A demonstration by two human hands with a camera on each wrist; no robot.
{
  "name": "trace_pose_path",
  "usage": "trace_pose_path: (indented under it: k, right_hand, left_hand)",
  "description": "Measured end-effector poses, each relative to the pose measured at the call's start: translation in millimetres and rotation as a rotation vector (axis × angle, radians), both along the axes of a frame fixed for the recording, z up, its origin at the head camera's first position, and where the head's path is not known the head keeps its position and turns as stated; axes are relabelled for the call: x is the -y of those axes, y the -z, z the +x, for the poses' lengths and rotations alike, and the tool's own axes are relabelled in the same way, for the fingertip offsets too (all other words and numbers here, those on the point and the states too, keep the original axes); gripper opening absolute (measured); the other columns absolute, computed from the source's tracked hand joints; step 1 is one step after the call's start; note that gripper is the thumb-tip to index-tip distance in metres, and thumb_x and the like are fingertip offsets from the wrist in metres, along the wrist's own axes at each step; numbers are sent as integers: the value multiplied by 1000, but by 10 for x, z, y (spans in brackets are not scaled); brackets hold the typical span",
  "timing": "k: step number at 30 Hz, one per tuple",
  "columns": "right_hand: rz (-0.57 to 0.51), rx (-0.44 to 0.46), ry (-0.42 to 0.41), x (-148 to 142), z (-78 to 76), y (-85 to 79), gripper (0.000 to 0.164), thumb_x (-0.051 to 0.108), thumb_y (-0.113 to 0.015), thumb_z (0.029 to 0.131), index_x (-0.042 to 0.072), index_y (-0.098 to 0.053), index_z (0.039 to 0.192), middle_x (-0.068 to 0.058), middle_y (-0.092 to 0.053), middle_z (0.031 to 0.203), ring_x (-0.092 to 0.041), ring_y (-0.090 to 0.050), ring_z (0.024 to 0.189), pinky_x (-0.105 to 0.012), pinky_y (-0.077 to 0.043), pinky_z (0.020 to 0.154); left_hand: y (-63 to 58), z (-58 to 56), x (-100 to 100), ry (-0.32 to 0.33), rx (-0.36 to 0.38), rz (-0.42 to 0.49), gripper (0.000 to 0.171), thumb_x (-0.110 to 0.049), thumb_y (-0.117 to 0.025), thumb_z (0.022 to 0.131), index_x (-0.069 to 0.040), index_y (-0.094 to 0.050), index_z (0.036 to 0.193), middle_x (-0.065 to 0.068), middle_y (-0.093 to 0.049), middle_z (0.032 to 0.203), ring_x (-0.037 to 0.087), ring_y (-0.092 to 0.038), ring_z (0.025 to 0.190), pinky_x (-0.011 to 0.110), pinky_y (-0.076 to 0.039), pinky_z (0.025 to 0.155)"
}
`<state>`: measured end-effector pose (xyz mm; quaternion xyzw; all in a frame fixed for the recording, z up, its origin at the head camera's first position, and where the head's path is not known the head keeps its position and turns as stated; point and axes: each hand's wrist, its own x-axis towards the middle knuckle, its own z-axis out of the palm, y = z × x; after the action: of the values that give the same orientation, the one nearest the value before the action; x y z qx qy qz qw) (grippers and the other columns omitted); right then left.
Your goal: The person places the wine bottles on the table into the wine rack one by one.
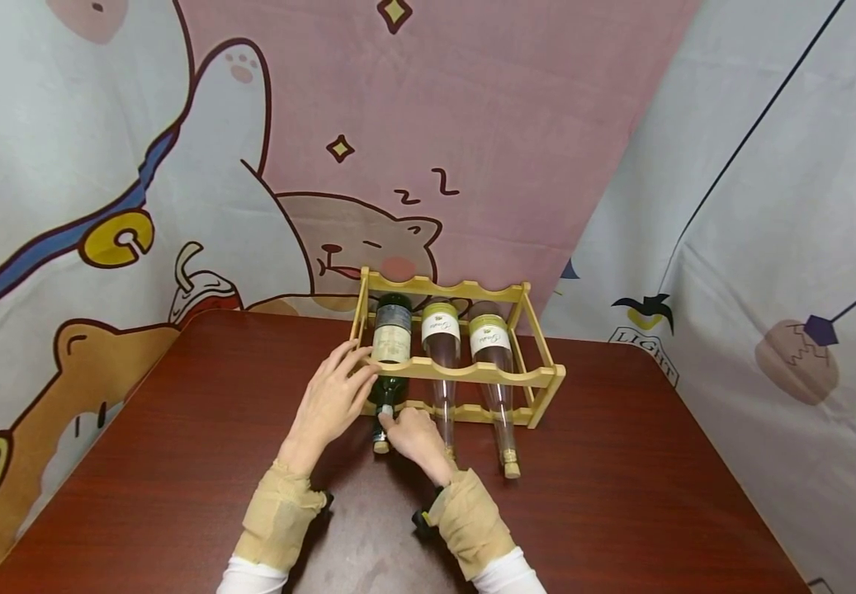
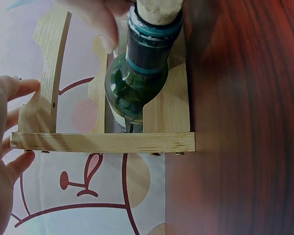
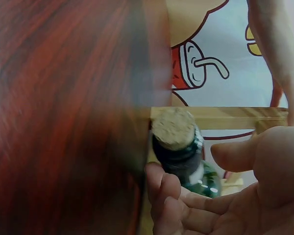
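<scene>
A dark green wine bottle with a cream label and a cork lies at the left end of a light wooden wine rack, its neck pointing toward me. My left hand holds the rack's front left corner, thumb on the front rail. In the left wrist view its fingertips touch the rail's end. My right hand is at the bottle's neck. In the right wrist view its thumb stands apart from the neck, with the fingers loosely bent on the other side. Contact there is hard to tell.
Two clear bottles with white and yellow-green labels lie in the rack: a middle bottle and a right bottle. The dark red-brown table spreads around the rack. A cartoon-printed cloth hangs close behind.
</scene>
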<state>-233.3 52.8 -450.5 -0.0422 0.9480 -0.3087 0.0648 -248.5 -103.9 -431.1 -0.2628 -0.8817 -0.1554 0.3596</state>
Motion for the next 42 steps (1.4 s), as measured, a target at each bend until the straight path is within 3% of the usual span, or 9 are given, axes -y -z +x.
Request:
trace_pose_path:
  k: [10, 15, 20, 25, 28, 32, 35, 39, 42]
  right_hand:
    - [89, -247, -45, -290, 217, -466, 33, 29, -60, 88, 12, -60, 60, 3, -51, 51, -10, -44, 43, -24, -34, 39]
    - [74, -378, 1, -580, 257, -793, 24, 27, -62, 87, 11, -66, 70, -2, -60, 56, -9, -46, 45, -23, -35, 41]
    - [14, -582, 90, -876, 161, -998, 20, 22, -62, 87, 5, -65, 76, -7, -61, 57, -12, -47, 43, -23, -35, 40]
    - [-28, -837, 196, -1133, 29, -988, 15, 15, -65, 84, 2, -66, 77, -10, -64, 58, -19, -55, 47, -31, -42, 46]
    - [-50, -911, 251, -1245, -15, -956, 14, 16, -65, 84, 2, -66, 78, -10, -63, 59, -21, -55, 50, -34, -42, 48]
    - [-67, -958, 275, -1326, -23, -928, 15, 16, -65, 83, 1, -65, 82, -13, -63, 63, -25, -56, 58, -37, -42, 51]
    - [-69, -985, 234, -1357, -27, -885, 14, 13, -67, 82, -1, -65, 86, -16, -66, 73, -30, -57, 71, -44, -44, 59]
    - [-24, -957, 142, -1371, -43, -808, 26, 13, -69, 80, -3, -64, 100, -19, -66, 100, -35, -55, 99, -54, -44, 76]
    - [41, -889, 105, -1368, -30, -786, 41, 21, -70, 80, 0, -60, 114, -19, -58, 123, -36, -41, 123, -66, -32, 95]
  left_hand:
    - [11, 8, -16, -9, 16, -7, 15, -20, -60, 87, -15, -70, 97, 8, -59, 122, 27, -41, 125, 46, -44, 97]
    - [17, -3, -10, -17, 19, -13, 16, -21, -58, 89, -15, -70, 97, 7, -58, 123, 26, -40, 125, 46, -45, 95]
    - [9, -10, -2, -22, 18, -16, 16, -21, -59, 88, -15, -70, 98, 7, -58, 122, 26, -40, 125, 45, -44, 97]
    - [0, -11, -8, -24, 25, -23, 17, -21, -58, 89, -15, -70, 99, 7, -58, 122, 25, -40, 125, 45, -45, 96]
    - [1, -9, -25, -15, 18, -15, 15, -20, -59, 88, -16, -70, 98, 7, -58, 122, 26, -40, 125, 45, -45, 95]
    - [4, -5, -36, -1, 1, -7, 15, -20, -60, 87, -15, -70, 97, 8, -59, 121, 27, -42, 124, 44, -44, 97]
    - [3, -8, -40, 0, -6, -7, 15, -20, -60, 87, -15, -70, 97, 8, -59, 120, 27, -42, 124, 44, -43, 98]
    - [-4, -5, -51, -13, -5, -5, 14, -20, -61, 86, -15, -70, 96, 8, -60, 120, 27, -43, 123, 44, -44, 98]
    - [-33, 24, -77, -35, 46, 13, 21, -24, -61, 86, -14, -69, 102, 9, -59, 121, 27, -41, 125, 47, -41, 101]
